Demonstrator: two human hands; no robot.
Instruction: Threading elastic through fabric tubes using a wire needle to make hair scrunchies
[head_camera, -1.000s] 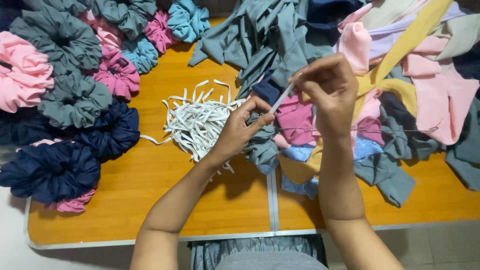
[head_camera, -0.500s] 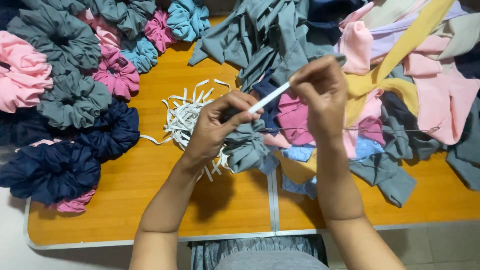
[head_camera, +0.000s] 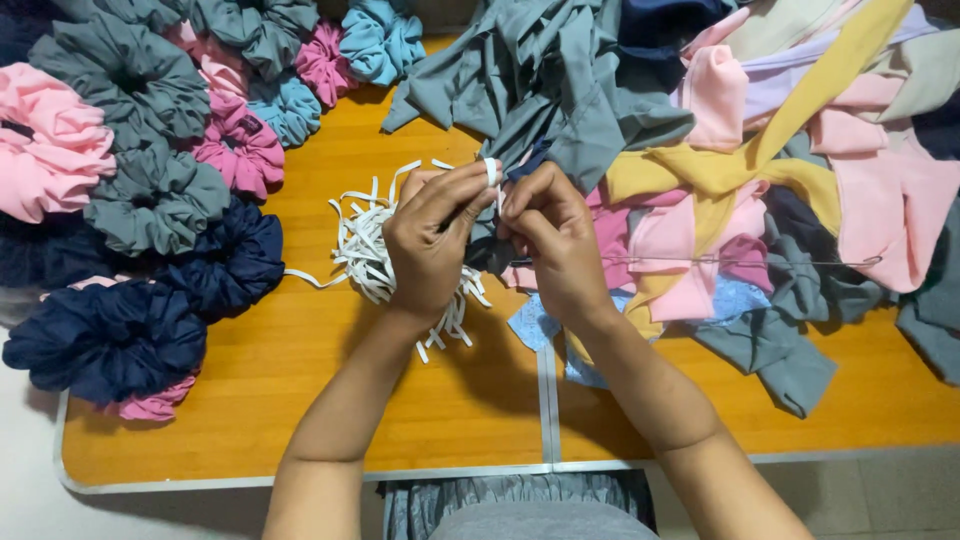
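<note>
— Between the two thumbs, above the middle of the table (head_camera: 300, 400), what is that?

— A white elastic strip (head_camera: 491, 172), folded into a small loop. The left hand (head_camera: 428, 240) pinches it shut at the fingertips; the right hand (head_camera: 548, 235) is closed on the dark grey fabric (head_camera: 492, 252) just below it, touching the same spot.

— Which way does the strip lie?

— Its short visible length stands roughly upright in the frame, loop end pointing away from the person; the rest is hidden in the fingers.

— How would you do this well?

— I'd judge: keep the ends pinched flat and aligned, untwisted, with the fabric bunched clear of them.

— Around it?

— A heap of cut white elastic pieces (head_camera: 365, 255) lies under the left hand, finished scrunchies (head_camera: 130, 190) at the left, loose cloth strips (head_camera: 760, 170) at the right.
</note>
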